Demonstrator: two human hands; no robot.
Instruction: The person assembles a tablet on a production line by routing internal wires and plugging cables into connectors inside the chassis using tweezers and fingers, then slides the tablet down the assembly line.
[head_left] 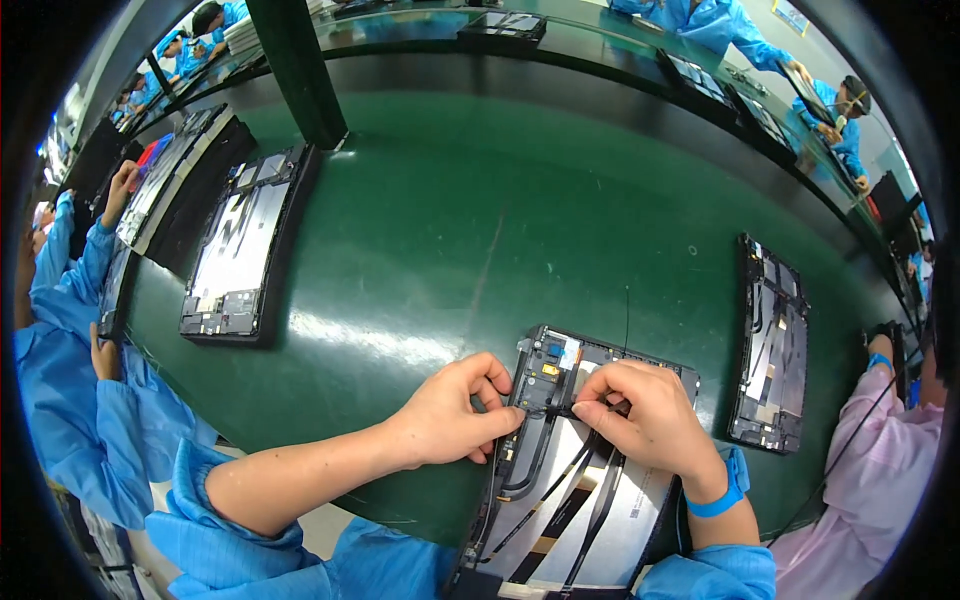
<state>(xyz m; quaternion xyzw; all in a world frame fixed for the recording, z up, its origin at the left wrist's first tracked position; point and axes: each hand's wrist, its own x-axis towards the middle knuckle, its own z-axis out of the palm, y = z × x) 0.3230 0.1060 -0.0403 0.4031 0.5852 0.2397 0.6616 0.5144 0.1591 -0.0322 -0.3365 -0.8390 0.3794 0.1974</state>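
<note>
Opened tablet (635, 505) sits at the near edge of the green table (420, 230) – easy reach. Left hand (455, 408) half-curled at its side, probably steadying; right hand (642, 418) pinched at the black cables (602, 510) – can't tell if either's gripping.

Lighting: bright, diffuse. Glare: white streak, left of centre, green tabletop (430, 220); strong sheen, silver-backed device (235, 250) at left. Distortion: far shelf (600, 62) bowed; corners black. Far background: soft.
</note>
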